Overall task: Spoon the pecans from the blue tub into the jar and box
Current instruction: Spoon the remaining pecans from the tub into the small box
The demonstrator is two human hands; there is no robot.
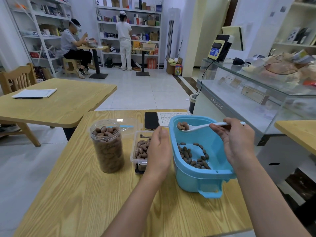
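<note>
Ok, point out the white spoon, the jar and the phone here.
white spoon (183,127): head view, on its loaded bowl.
jar (108,147): head view, on its clear side wall.
phone (151,120): head view, on its dark screen.

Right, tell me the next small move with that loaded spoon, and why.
Probably carry the spoon left, over the tub's rim, and tip it into the box. The right hand holds it loaded above the blue tub; the jar looks full to the top, while the box beside the left hand has room.
</note>
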